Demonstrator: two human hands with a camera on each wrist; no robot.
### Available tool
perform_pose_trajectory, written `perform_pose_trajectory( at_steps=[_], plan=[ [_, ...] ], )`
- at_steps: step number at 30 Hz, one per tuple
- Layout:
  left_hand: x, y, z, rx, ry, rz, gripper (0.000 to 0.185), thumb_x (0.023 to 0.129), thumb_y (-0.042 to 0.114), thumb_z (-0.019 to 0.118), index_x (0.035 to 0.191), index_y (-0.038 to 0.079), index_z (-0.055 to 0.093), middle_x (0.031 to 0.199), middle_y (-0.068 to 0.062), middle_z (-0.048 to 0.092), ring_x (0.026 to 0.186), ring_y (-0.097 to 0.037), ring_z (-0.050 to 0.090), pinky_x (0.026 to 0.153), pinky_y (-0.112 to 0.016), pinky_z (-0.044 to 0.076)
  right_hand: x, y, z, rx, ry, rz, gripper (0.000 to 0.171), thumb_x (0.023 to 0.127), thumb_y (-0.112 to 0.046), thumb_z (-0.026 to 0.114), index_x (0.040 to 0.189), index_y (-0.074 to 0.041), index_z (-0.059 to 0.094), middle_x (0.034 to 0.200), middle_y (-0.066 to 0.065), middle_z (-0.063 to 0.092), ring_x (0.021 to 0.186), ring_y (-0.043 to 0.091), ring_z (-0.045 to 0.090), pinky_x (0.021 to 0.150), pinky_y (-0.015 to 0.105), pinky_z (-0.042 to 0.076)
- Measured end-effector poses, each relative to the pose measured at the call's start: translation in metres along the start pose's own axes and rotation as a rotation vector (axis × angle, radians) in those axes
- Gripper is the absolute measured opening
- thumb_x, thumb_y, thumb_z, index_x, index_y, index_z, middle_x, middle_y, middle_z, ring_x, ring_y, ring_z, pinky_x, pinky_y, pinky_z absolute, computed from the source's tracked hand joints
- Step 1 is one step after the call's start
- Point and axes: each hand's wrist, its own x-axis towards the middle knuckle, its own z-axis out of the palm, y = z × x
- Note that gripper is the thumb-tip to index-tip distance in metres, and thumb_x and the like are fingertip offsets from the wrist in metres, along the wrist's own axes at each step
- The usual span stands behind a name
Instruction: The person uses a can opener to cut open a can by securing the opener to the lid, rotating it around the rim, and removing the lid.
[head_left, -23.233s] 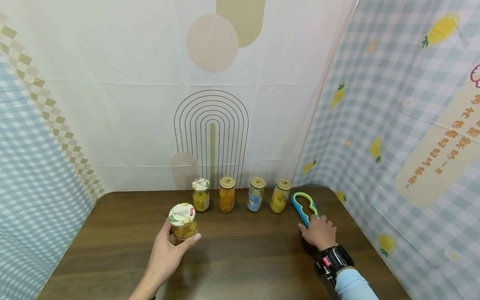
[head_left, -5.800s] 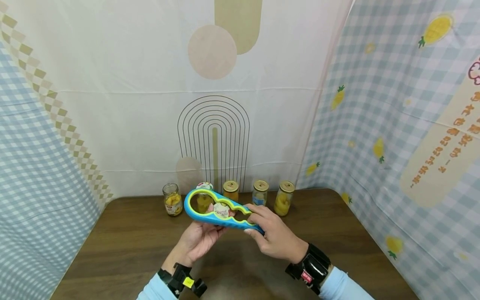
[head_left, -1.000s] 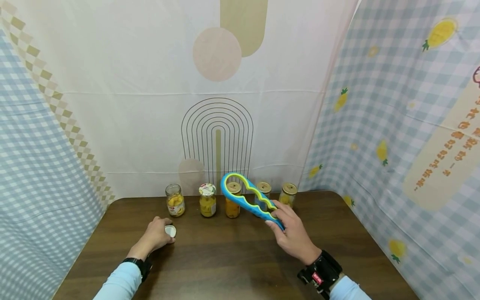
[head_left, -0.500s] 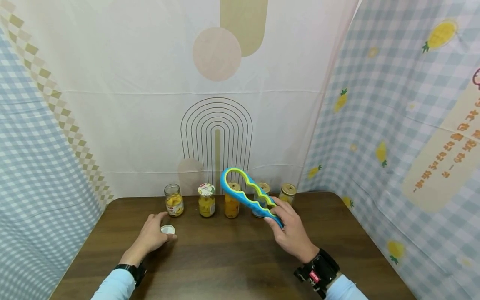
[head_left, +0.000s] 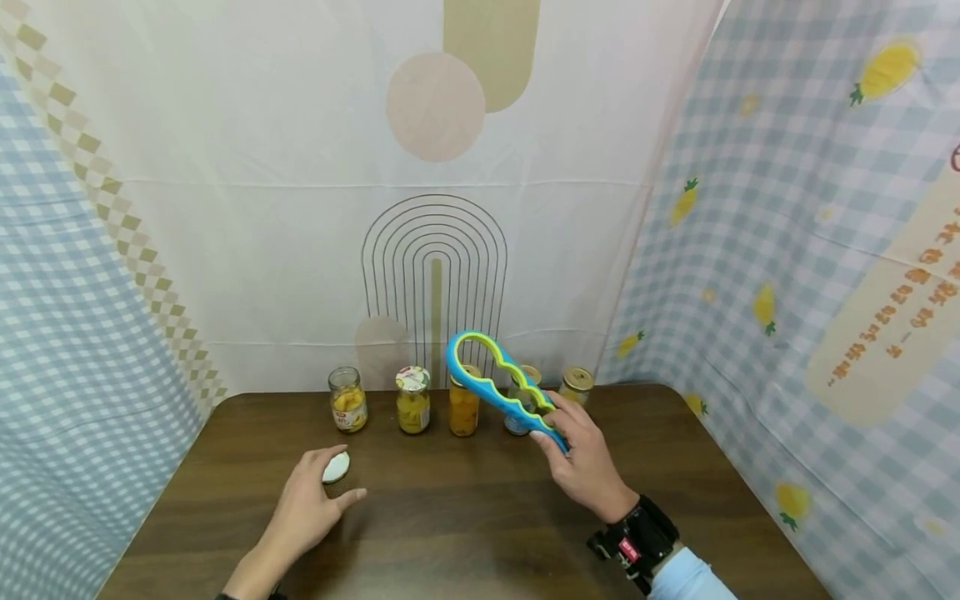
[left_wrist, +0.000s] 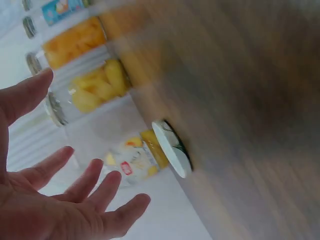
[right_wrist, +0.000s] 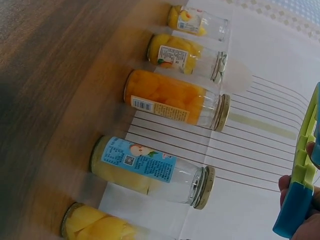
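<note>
Head view shows the right hand (head_left: 581,462) curled round the narrow end of a jar opener (head_left: 498,387), holding it above the table (head_left: 465,517) in front of the row of jars. The opener is a long, flat plastic tool, blue with a lime-green inner edge that runs in waves; its long axis slants from the hand at lower right up to the wide round loop at upper left, pointing toward the back cloth. Its loop sits in front of the orange-fruit jar (head_left: 463,404).

The left hand (head_left: 311,504) lies with fingers spread and relaxed, gripping nothing, fingertips just beside a small round white lid (head_left: 336,467) on the dark wood-grain table. In the left wrist view the lid (left_wrist: 172,149) is a thin disc, and the palm (left_wrist: 45,200) is bare.

Five glass jars of yellow and orange fruit stand along the far edge. The leftmost, the open jar (head_left: 348,400), has no lid; the next jar (head_left: 413,400) has a printed white cap. In the right wrist view the blue-label jar (right_wrist: 150,170) carries a gold metal cap.
</note>
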Motion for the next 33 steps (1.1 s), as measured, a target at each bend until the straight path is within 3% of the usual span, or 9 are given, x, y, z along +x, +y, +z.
perform_pose_trajectory(
  at_steps=[9,14,20,26,33],
  plan=[
    [-0.028,0.009,-0.004,-0.045,0.025,0.032,0.072,0.084,0.032,0.093,0.144,0.006,0.062,0.139,-0.021,0.065,0.130,-0.047,0.063,0.104,-0.065,0.054,0.000,0.004,-0.002,0.004,0.022,0.017,0.016,0.095,-0.005,0.079,0.099,-0.014,0.067,0.147,0.018,0.065,0.126,0.033,0.066,0.085,0.045,0.057],
    [-0.030,0.006,-0.004,-0.040,-0.002,0.009,0.072,0.085,0.034,0.092,0.145,0.007,0.062,0.137,-0.018,0.067,0.129,-0.043,0.065,0.103,-0.063,0.055,-0.003,0.005,-0.001,0.001,0.021,0.020,0.016,0.095,-0.004,0.079,0.100,-0.014,0.067,0.147,0.016,0.064,0.127,0.033,0.066,0.088,0.047,0.059],
    [-0.031,0.001,-0.002,-0.020,0.009,0.007,0.068,0.084,0.031,0.092,0.141,0.006,0.065,0.133,-0.017,0.069,0.127,-0.043,0.066,0.103,-0.062,0.055,-0.007,0.004,0.001,0.013,0.033,0.021,0.017,0.094,-0.003,0.079,0.098,-0.014,0.066,0.146,0.016,0.066,0.123,0.031,0.066,0.085,0.041,0.058],
    [-0.030,0.004,-0.001,-0.067,-0.038,-0.020,0.071,0.083,0.033,0.093,0.142,0.006,0.064,0.134,-0.017,0.069,0.128,-0.042,0.066,0.103,-0.061,0.055,-0.005,0.004,0.002,0.019,0.023,0.026,0.016,0.095,-0.004,0.078,0.098,-0.015,0.066,0.147,0.016,0.065,0.124,0.030,0.066,0.085,0.040,0.057],
    [-0.029,0.008,-0.001,-0.087,-0.044,-0.026,0.069,0.083,0.033,0.093,0.140,0.006,0.065,0.137,-0.016,0.070,0.128,-0.040,0.067,0.104,-0.061,0.055,-0.006,0.006,0.002,0.002,0.003,0.025,0.016,0.095,-0.004,0.079,0.100,-0.014,0.067,0.148,0.019,0.064,0.124,0.032,0.066,0.085,0.044,0.059]
  ],
)
